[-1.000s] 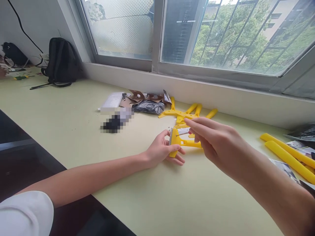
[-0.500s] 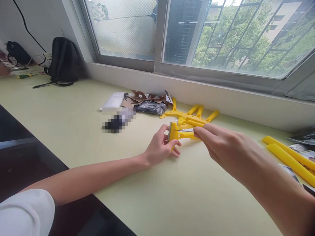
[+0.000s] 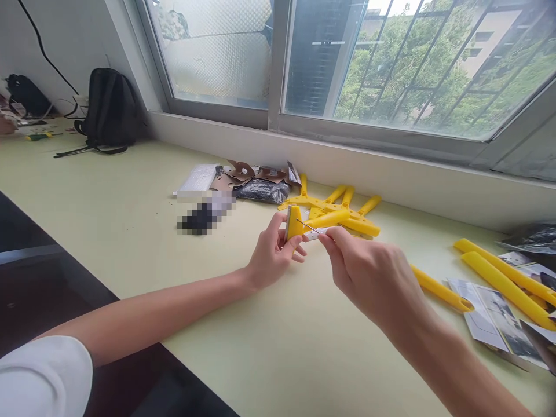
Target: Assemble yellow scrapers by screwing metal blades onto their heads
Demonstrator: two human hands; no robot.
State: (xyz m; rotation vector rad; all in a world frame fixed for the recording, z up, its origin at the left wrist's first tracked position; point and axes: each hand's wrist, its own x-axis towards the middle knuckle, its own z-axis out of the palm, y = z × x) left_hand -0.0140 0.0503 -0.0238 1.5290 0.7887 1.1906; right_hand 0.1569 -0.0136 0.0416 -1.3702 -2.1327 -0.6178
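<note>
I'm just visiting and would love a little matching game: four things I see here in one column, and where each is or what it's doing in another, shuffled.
Column one
1. left hand
2. right hand
3. large black backpack
4. printed sheet

Column two
A. upright at the picture's upper left
B. holding a thin metal rod
C. lying at the picture's lower right
D. gripping a yellow tool head

Right pairs: 1-D, 2-B, 3-A, 4-C

Head view — forward, down over table (image 3: 286,341)
</note>
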